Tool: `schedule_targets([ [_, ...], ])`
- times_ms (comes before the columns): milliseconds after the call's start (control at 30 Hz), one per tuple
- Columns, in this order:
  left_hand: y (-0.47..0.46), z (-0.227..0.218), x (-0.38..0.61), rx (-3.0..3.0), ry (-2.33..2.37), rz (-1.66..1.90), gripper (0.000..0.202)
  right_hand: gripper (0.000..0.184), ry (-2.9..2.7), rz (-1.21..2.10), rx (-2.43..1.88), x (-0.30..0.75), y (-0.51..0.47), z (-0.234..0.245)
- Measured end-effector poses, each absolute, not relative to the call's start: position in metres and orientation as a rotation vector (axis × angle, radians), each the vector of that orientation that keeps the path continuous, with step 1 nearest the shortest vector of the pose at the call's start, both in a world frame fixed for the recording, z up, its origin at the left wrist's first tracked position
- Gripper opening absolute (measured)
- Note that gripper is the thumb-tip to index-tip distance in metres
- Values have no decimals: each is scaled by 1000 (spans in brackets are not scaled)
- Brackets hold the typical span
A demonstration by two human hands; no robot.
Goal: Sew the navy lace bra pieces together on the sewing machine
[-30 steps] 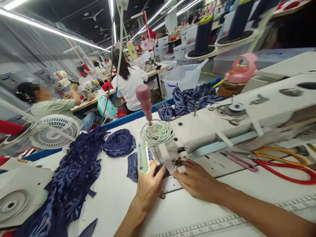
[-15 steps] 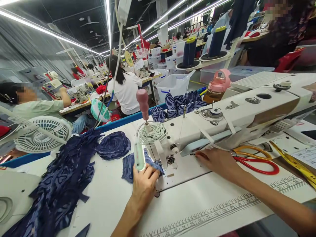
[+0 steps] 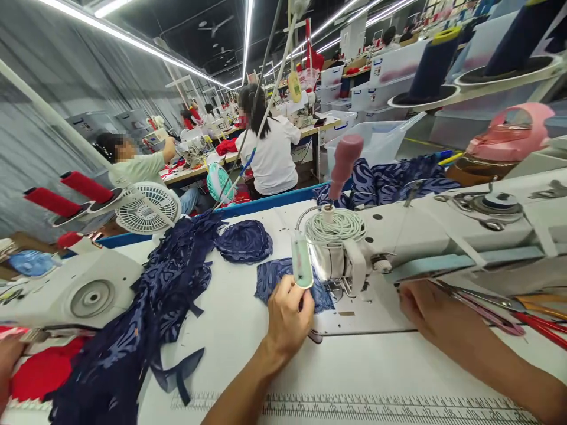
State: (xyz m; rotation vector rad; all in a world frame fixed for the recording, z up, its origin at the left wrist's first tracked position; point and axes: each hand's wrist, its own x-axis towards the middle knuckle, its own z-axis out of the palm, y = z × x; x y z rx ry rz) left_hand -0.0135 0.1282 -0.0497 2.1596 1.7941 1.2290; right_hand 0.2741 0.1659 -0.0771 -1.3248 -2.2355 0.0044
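Note:
My left hand (image 3: 287, 319) is closed, pinching the near edge of a small blue patterned fabric piece (image 3: 274, 277) beside the presser foot of the white sewing machine (image 3: 443, 236). A pale green lamp (image 3: 302, 267) hangs just above its thumb. My right hand (image 3: 425, 310) rests on the machine bed under the arm, with its fingers curled at the near end of pink snips (image 3: 491, 310). Whether it grips them is hidden. A coil of white cord (image 3: 336, 227) with a pink knob (image 3: 344, 162) sits on the machine head.
A long heap of navy patterned fabric (image 3: 155, 313) lies left, with a round navy piece (image 3: 243, 241) behind it. Red scissors (image 3: 543, 327) lie at the right. A white fan (image 3: 144, 206), red cloth (image 3: 39, 372) and other seated workers are nearby. A ruler strip (image 3: 354, 407) edges the table.
My right hand left the presser foot and slid right along the machine bed to the snips. My left hand stayed on the blue piece. My view swung left.

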Motion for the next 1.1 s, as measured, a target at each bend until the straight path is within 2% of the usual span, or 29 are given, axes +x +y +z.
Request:
schedule_targets([
  [133, 125, -45, -10, 1881, 1494, 1049, 14, 14, -2341, 348, -1199, 241, 149, -74],
  [267, 121, -47, -6, 1880, 1327, 873, 10, 18, -2428, 620, -1059, 212, 142, -66],
  [367, 120, -51, -3, 1901, 1322, 839, 5, 19, -2511, 556, -1003, 201, 142, -62],
  [667, 121, -52, -4, 1896, 1493, 809, 16, 21, -2459, 29, -878, 199, 150, -70],
  [767, 124, -55, -4, 1988, 1656, 923, 19, 37, -2416, -164, -817, 208, 157, -81],
  [900, 131, -63, -2, 2106, 1722, 1014, 16, 48, -2468, -150, -726, 215, 162, -89],
  [1100, 132, -78, 4, 2097, 1803, 901, 17, 44, -2418, -249, -648, 213, 162, -88],
])
